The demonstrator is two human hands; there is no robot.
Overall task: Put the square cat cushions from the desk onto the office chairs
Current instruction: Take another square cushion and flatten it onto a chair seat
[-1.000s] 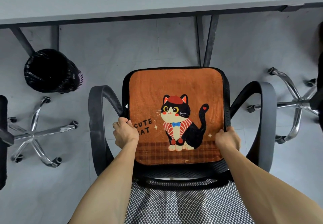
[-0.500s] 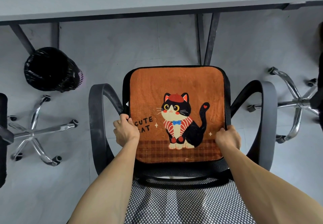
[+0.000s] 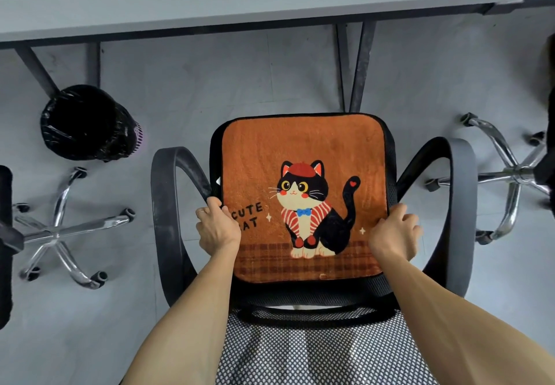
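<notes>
My left hand (image 3: 217,231) and right hand (image 3: 393,234) each have fingers curled round a side edge of the square orange plush cat cushion (image 3: 300,144). It lies flat on the seat of the black mesh office chair (image 3: 163,204), between the armrests. If I let go unevenly, it could end up skewed. Leaning on it could roll the chair. Farther off, left of the chair, stands a round bin lined with black plastic (image 3: 84,123), too dark inside to tell its contents.

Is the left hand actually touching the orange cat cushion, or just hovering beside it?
Touching. The head view shows the left hand gripping the left edge of the cat cushion, with its fingers curled over that edge.
</notes>
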